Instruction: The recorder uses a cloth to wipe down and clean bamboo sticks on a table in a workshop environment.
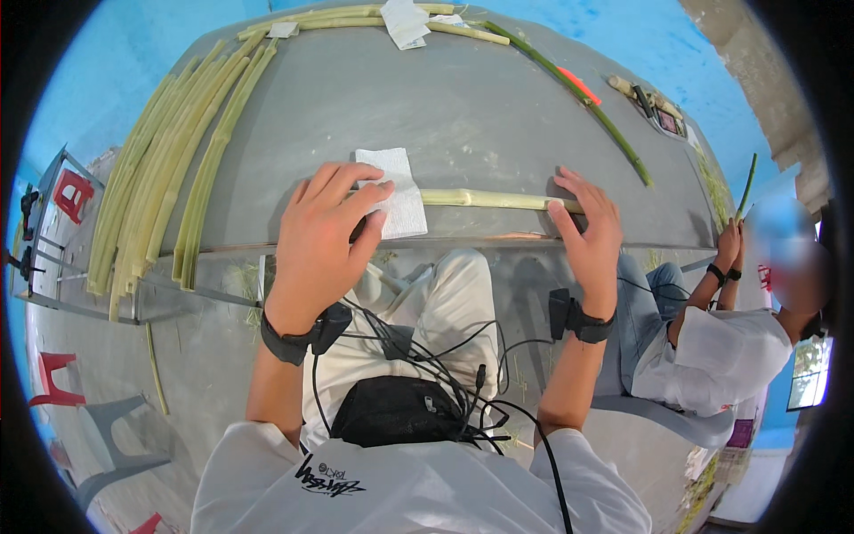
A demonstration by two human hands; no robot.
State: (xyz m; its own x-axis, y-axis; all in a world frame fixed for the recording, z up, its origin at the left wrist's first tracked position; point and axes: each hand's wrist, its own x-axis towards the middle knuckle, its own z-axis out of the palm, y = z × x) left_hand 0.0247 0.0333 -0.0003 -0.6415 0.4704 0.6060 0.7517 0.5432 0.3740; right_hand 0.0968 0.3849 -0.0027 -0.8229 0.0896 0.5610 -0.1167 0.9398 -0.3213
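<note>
A pale green peeled stalk (480, 198) lies crosswise near the table's front edge. At its left end, my left hand (325, 236) bends its fingers over a white paper towel (405, 205), which covers that part of the stalk. Something dark shows between the thumb and fingers, too hidden to name. My right hand (589, 227) is at the stalk's right end, with the thumb on it and the fingers curved over the far side. The tip beneath that palm is out of sight.
Several peeled stalks (178, 160) overhang the table's left edge. More stalks (329, 20) and paper (406, 22) lie along the back. A green stalk (578, 93) crosses an orange-red item (580, 86). At right a seated person (712, 347) holds a green stalk. Black cables (445, 374) cross my lap.
</note>
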